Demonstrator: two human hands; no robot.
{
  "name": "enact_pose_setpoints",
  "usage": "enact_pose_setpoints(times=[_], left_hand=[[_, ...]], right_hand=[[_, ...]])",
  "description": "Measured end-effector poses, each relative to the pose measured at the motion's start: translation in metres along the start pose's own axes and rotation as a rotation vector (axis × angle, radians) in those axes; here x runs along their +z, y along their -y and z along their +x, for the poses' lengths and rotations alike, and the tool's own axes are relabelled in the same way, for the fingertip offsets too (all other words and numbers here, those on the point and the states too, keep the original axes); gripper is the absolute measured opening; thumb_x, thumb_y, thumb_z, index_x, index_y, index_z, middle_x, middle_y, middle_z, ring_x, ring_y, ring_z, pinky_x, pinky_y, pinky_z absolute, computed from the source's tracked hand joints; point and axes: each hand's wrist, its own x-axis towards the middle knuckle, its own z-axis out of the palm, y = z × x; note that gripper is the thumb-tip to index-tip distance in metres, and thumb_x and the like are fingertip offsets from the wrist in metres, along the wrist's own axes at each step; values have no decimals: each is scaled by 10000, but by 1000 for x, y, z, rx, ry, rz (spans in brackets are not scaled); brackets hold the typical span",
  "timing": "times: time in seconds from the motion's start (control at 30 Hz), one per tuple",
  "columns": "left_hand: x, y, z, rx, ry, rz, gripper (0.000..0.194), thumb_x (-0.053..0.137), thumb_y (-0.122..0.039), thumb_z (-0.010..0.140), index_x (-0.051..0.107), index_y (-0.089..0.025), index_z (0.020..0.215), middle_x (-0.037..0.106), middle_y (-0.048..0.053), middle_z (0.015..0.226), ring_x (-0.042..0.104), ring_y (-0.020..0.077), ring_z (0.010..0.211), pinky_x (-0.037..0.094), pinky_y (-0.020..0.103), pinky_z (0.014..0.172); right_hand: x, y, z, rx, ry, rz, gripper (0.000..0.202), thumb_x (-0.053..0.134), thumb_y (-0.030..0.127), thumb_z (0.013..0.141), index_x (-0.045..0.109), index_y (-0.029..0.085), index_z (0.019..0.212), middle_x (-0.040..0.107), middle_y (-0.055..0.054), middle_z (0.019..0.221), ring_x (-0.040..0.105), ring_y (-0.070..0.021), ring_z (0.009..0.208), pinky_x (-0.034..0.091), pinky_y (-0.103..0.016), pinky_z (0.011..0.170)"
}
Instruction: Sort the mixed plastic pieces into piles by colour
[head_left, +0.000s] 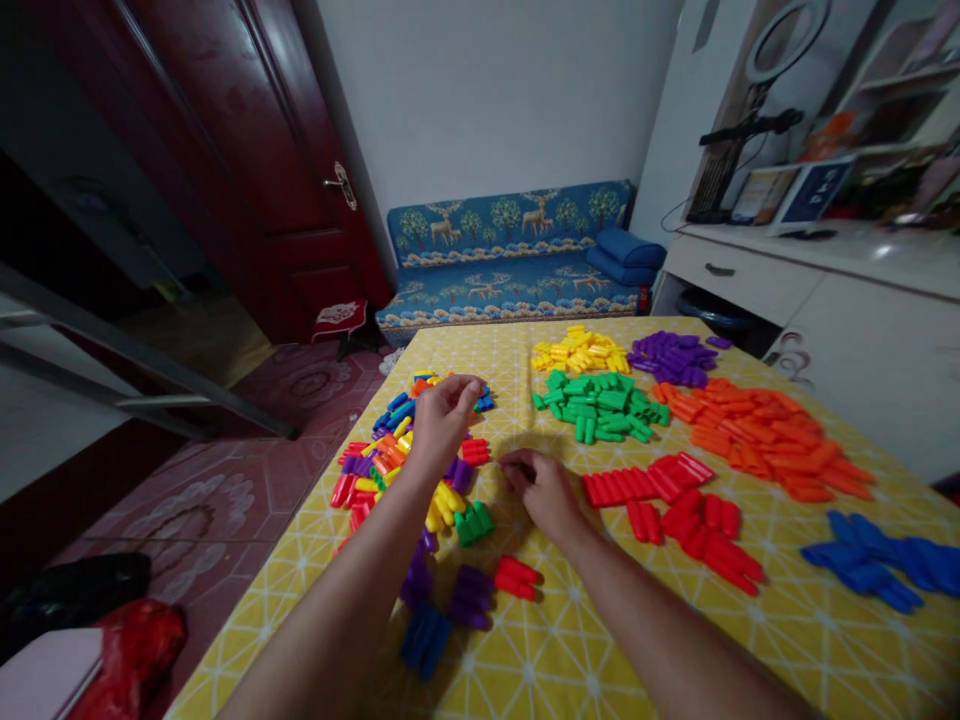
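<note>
Your left hand [442, 415] hovers over the mixed pile of blocks [405, 450] near the table's [525, 640] left edge, fingers curled loosely with nothing clearly gripped. Your right hand [544, 490] rests mid-table, fingers bent down; whether they pinch a block, you cannot tell. Red blocks [675, 500] lie just beside it.

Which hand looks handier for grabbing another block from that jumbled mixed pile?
Probably the left hand: it hovers right over the mixed pile. The right hand rests on the yellow tablecloth, nearer the red blocks.
</note>
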Motion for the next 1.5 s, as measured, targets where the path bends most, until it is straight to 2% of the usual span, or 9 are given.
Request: enact_pose_setpoints(times=[0.17, 0.4, 0.67, 0.87, 0.93, 1.1, 1.17, 1.3, 1.5], left_hand=[[2, 36, 46, 135, 133, 643, 319, 666, -332, 803, 717, -204, 1091, 633, 133, 1232, 571, 303, 1170, 412, 447, 1039], [27, 69, 60, 134, 470, 913, 534, 715, -418, 764, 605, -292, 1271, 535, 112, 1410, 500, 352, 1284, 322, 522, 1091], [21, 59, 44, 247, 639, 835, 395, 657, -320, 797, 670, -259, 1187, 691, 92, 1219, 643, 281, 1098, 452, 354, 937], [5, 38, 42, 94, 943, 450, 429, 599, -405, 840, 680, -172, 1192, 766, 63, 966, 695, 203, 855, 498, 245, 722], [-1, 36, 51, 25, 894, 293, 451, 601, -416, 838, 676, -138, 1185, 766, 70, 944, 695, 195, 824, 514, 254, 716], [-28, 64, 90, -58, 176, 481, 328, 573, -364, 866, 677, -166, 1106, 716, 82, 1131, 657, 220, 1016, 493, 345, 909], [-40, 84, 104, -130, 93, 567, 387, 634, -350, 821, 645, -138, 1144, 661, 154, 1222, 580, 312, 1168, 427, 459, 996], [-49, 117, 120, -284, 135, 623, 543, 764, -471, 684, 638, -143, 1098, 654, 230, 1178, 552, 425, 1194, 405, 558, 969], [-23, 125, 136, -258, 497, 660, 556, 679, -500, 769, 634, -107, 1160, 679, 195, 1188, 603, 330, 1131, 431, 434, 957]], right_hand=[[1, -2, 1, 28, 23, 34, 128, 578, 268, 751, 702, 278, 786, 698, 10, 722, 647, -173, 642, 492, -280, 606], [1, 5, 1, 60, 15, 72, 118, 568, 272, 763, 684, 259, 785, 655, 20, 638, 639, -154, 597, 491, -257, 568], [-1, 10, 0, 102, 15, 40, 132, 571, 297, 772, 680, 237, 814, 620, 23, 568, 611, -146, 545, 443, -231, 491], [-2, 9, 2, 82, -70, 78, 174, 568, 320, 774, 677, 213, 856, 675, -3, 672, 603, -136, 540, 462, -238, 513], [-2, 9, 3, 80, -108, 108, 188, 573, 334, 772, 674, 208, 869, 692, -14, 733, 603, -134, 547, 476, -244, 522], [-2, 11, 3, 90, -122, 113, 200, 574, 327, 770, 680, 187, 866, 671, -12, 695, 597, -129, 545, 471, -234, 519], [-1, 11, 3, 89, -123, 114, 196, 570, 316, 771, 681, 185, 865, 665, -6, 679, 595, -127, 540, 469, -231, 518], [-1, 11, 3, 95, -143, 129, 176, 567, 306, 780, 675, 195, 864, 667, 3, 693, 602, -126, 548, 480, -235, 533], [-2, 7, 5, 71, -146, 95, 167, 543, 288, 814, 663, 200, 889, 675, -15, 762, 610, -135, 575, 492, -256, 550]])
